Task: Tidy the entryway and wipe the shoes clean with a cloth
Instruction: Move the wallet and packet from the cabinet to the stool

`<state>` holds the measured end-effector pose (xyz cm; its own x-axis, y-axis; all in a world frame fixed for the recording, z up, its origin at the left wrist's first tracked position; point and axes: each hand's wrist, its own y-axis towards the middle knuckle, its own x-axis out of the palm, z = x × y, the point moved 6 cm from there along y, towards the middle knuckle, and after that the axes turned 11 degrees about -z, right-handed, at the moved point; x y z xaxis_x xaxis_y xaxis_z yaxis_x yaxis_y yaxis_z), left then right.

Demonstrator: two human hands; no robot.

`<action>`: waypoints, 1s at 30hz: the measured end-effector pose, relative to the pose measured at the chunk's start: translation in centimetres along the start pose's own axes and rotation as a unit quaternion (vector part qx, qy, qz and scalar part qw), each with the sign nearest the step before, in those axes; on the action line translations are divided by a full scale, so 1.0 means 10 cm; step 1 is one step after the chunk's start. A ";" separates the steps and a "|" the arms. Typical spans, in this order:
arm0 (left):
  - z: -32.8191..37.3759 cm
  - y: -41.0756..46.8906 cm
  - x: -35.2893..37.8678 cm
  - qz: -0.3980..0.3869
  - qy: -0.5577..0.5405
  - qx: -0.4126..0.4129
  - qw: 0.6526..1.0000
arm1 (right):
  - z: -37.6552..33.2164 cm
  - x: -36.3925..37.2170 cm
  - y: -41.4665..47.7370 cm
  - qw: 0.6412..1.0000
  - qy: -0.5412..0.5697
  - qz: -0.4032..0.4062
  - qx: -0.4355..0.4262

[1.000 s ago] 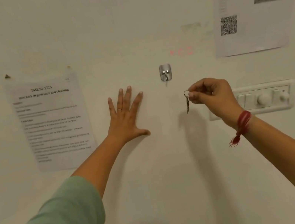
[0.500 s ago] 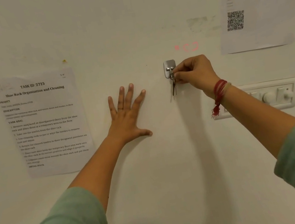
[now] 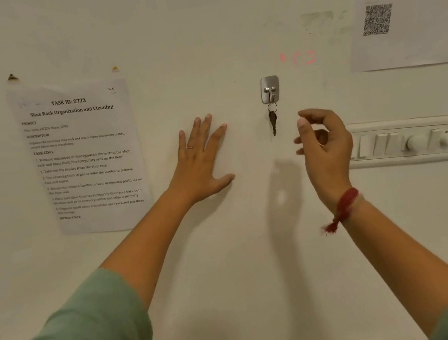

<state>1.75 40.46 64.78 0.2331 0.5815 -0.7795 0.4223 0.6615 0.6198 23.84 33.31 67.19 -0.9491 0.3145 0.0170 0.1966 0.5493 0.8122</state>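
Green-sleeved, pressed the left hand [image 3: 200, 159] flat against the pale wall [image 3: 231, 257], fingers straight and spread, gripping nothing. Hovered the right hand [image 3: 324, 147] just off the wall, fingers loosely curled, thumb and forefinger apart, holding nothing. Saw the dark key [image 3: 273, 123] hung by its ring from the metal hook [image 3: 270, 89], between the hands, nearer the right, touched by neither. Noted a printed task sheet [image 3: 81, 158] taped left of the left hand, a white switch panel [image 3: 404, 141] right of the right hand, a QR-code sheet [image 3: 411, 19] above it.
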 end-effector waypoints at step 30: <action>3.05 -6.53 4.04 -0.318 -0.456 -0.688 0.466 | 3.92 -0.62 -6.29 0.544 -0.333 -0.657 0.402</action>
<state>10.31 6.33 -9.95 0.9848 0.0318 -0.1708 -0.1550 0.6051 -0.7809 27.02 27.18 -6.87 -0.1529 -0.6953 -0.7023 -0.2459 0.7151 -0.6544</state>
